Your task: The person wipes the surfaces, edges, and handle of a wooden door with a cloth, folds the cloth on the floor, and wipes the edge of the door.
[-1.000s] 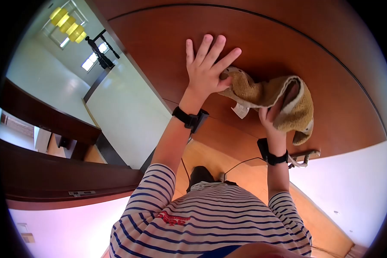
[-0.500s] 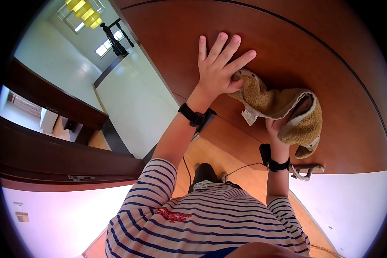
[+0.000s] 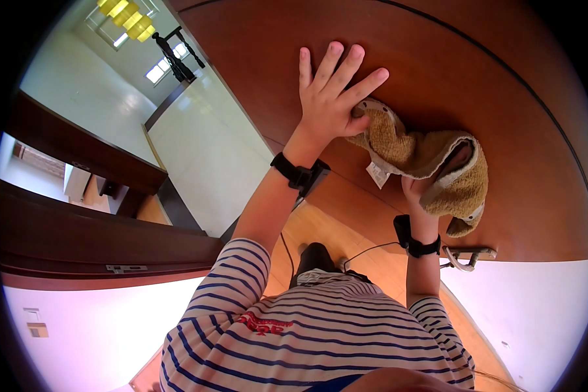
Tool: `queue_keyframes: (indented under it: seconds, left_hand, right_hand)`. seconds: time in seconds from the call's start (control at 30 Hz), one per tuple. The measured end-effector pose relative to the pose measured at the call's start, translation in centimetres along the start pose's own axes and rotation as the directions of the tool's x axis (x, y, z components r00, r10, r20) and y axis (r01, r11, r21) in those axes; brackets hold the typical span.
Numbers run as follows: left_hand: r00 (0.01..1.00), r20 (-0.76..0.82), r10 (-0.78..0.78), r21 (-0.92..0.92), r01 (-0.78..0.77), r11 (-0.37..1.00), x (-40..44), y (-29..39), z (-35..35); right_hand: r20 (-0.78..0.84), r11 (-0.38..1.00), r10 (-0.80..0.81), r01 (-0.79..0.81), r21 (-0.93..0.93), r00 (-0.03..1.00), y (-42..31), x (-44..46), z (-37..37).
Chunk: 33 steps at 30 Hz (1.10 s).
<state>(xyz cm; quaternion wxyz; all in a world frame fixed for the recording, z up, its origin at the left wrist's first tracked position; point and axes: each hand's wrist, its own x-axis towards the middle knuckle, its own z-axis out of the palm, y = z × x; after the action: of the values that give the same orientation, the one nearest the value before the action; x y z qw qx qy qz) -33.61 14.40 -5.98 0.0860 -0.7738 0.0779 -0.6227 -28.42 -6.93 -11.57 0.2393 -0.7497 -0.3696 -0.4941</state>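
Note:
My left hand [image 3: 330, 104] lies flat on a reddish-brown wooden door [image 3: 261, 59], its fingers spread. The thumb meets the near end of a tan cloth [image 3: 431, 153], which has pale edging and a white tag. My right hand [image 3: 413, 188] has hold of the cloth against the door. Folds of the cloth cover most of that hand's fingers. Black straps with small devices are on both wrists.
A metal door handle [image 3: 470, 255] sits at the door's edge, below my right forearm. On the left is a dark wooden door frame [image 3: 85, 251] with a latch plate. Pale tiled floor [image 3: 202, 147] extends past the doorway, and a dark railing [image 3: 174, 59] stands beyond.
My left hand has slid slightly up the door, and the cloth's near end has shifted up a little. My right hand keeps its hold on the cloth, with hardly any movement.

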Motion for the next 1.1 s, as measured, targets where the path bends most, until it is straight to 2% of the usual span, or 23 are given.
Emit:
queue_keyframes:
  seconds: [0.13,0.2,0.23,0.27,0.33,0.43,0.47,0.57,0.67,0.77,0.83,0.87,0.9,0.97,1.0,1.03,1.07,1.1]
  left_hand:
    - [1.000,-0.003,0.009,0.000,-0.009,1.000,-0.2,-0.2,0.0]
    - [1.000,-0.008,0.018,-0.003,-0.018,1.000,0.2,-0.3,0.4]
    - [0.999,-0.035,-0.024,-0.030,0.023,0.999,0.3,-0.2,0.4]
    - [0.996,-0.060,-0.073,-0.058,0.069,0.996,0.2,0.2,0.3]
    - [0.995,-0.070,-0.075,-0.061,0.070,0.996,0.1,0.3,0.4]
    - [0.994,-0.080,-0.080,-0.045,0.077,0.996,0.0,0.2,0.6]
    - [0.993,-0.090,-0.074,-0.051,0.070,0.996,0.0,0.1,0.7]
    - [0.994,-0.087,-0.070,-0.047,0.066,0.997,0.1,-0.1,0.6]
    - [0.994,-0.032,-0.102,-0.017,0.102,0.995,0.0,0.3,0.1]
    - [0.992,-0.002,-0.127,-0.015,0.127,0.992,-0.9,0.9,0.5]
    - [0.976,-0.042,-0.215,-0.036,0.213,0.976,-1.5,1.7,1.0]
    - [0.980,0.027,-0.198,-0.078,0.200,0.977,-2.2,2.2,0.7]
    - [0.964,0.083,-0.252,-0.127,0.261,0.957,-2.5,3.0,0.1]
    - [0.876,0.311,-0.369,-0.240,0.448,0.861,-0.6,5.2,-5.4]
    - [0.821,0.519,-0.236,-0.290,0.429,0.855,-0.7,5.1,-9.2]
    - [0.711,0.698,-0.080,-0.348,0.435,0.830,-0.9,4.6,-13.8]
    - [0.742,0.669,-0.050,-0.231,0.271,0.934,1.7,4.1,-18.7]
    - [0.714,0.685,-0.146,-0.019,0.217,0.976,3.6,3.8,-23.6]
  right_hand:
    - [0.006,0.999,-0.037,0.036,0.017,0.999,0.2,-0.1,0.4]
    - [-0.045,0.994,0.002,0.003,0.111,0.999,0.2,-0.3,1.0]
    - [-0.062,0.990,0.018,-0.009,0.142,0.998,0.1,-0.4,1.3]
    - [-0.080,0.988,0.051,-0.038,0.149,0.996,0.1,-0.9,1.3]
    - [-0.104,0.986,0.079,-0.063,0.152,0.991,0.3,-0.9,1.5]
    - [-0.075,0.994,-0.019,0.027,0.105,0.997,0.7,-1.5,1.6]
    - [0.038,0.976,0.121,-0.126,0.175,0.992,1.2,-2.7,2.1]
    - [0.147,0.963,0.185,-0.210,0.172,0.972,2.1,-4.6,3.0]
    - [0.092,0.987,0.131,-0.138,0.077,0.987,1.3,-3.1,1.8]
    - [0.124,0.993,0.016,-0.001,-0.119,0.992,0.5,-1.4,0.8]
    - [0.144,0.975,-0.044,0.074,-0.209,0.989,0.4,-0.5,0.6]
    - [0.150,0.975,-0.051,0.082,-0.207,0.987,0.5,-0.8,0.5]
    - [0.149,0.981,-0.049,0.076,-0.178,0.988,0.5,-1.1,0.5]
    - [0.146,0.993,-0.029,0.045,-0.108,0.989,0.6,-2.0,0.6]
    - [0.140,0.997,-0.026,0.037,-0.072,0.990,0.7,-2.2,0.6]
    - [0.141,0.999,-0.027,0.033,-0.041,0.990,0.8,-2.5,0.6]
    - [0.150,0.999,-0.023,0.027,-0.024,0.988,0.9,-2.7,0.5]
    - [0.163,1.000,-0.019,0.022,-0.017,0.986,1.0,-2.8,0.4]
